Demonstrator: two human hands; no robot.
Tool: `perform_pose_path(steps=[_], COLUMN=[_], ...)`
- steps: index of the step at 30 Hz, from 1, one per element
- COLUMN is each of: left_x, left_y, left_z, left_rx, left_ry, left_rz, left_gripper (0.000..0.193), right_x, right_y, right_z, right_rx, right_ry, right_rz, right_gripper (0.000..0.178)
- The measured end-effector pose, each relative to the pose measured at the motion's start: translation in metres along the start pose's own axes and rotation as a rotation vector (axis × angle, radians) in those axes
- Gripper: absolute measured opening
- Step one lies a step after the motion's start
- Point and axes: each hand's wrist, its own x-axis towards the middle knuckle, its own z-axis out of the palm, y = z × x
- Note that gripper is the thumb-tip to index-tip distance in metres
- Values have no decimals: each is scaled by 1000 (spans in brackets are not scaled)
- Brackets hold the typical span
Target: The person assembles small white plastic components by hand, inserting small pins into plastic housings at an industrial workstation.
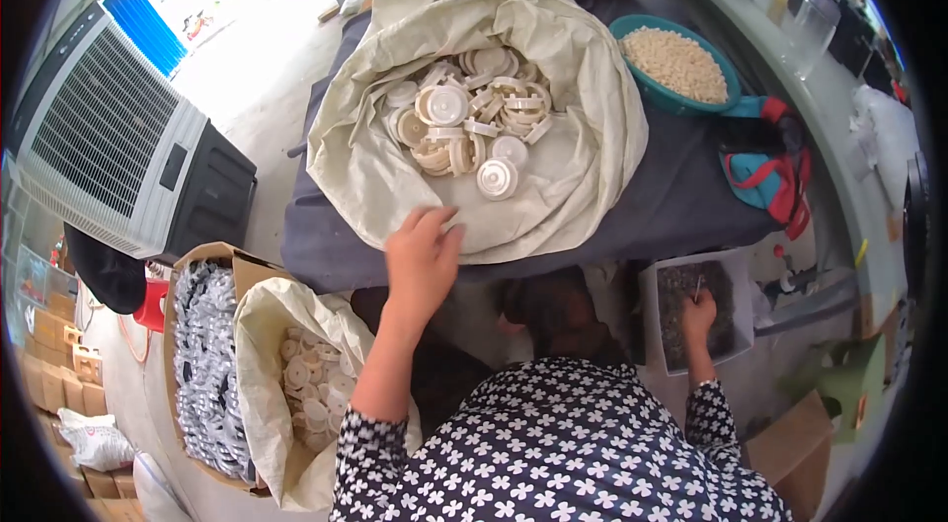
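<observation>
My left hand (423, 250) is over the near rim of a large pale woven sack (370, 201), its fingers loosely bent and apart with nothing seen in them. Round white and cream plastic caps (497, 178) lie heaped inside the sack, just beyond those fingertips. Down to the right, my right hand (699, 317) is closed above a white bin (733, 352) filled with small dark pieces (681, 290). A thin light-coloured sliver shows at its fingertips, too small to name.
A teal bowl of small cream pieces (676, 65) stands right of the sack, near a teal and red bag (760, 171). At lower left are a second sack of pale discs (316, 384) and a carton of silvery wrapped parts (207, 374). An air cooler (109, 127) stands left.
</observation>
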Motion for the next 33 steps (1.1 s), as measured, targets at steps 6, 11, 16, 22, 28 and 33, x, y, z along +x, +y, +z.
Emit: perform_pose_path(steps=[6,11,16,22,28,33], left_x=[24,14,36,39,25,25], left_y=[-23,-25,-34,-37,-38,-33], left_z=[51,60,72,69,69,66], left_rx=[280,471,453,342,263,204], left_ry=[-61,-161,-187,-133,-77,-79], left_rz=[-31,-83,-20,-47,-48,-78], left_gripper=[34,45,46,51,52,52], right_x=[-28,-54,-54,-46,-59,-87], right_y=[-2,-107,-11,-41,-46,-76], right_z=[7,82,175,187,175,186], right_rx=[-211,137,-196,-225,-130,-76], right_ry=[-117,-751,-738,-864,-817,-796], right_rz=[-89,319,-248,-215,-346,-410], right_gripper=[10,16,20,21,22,23])
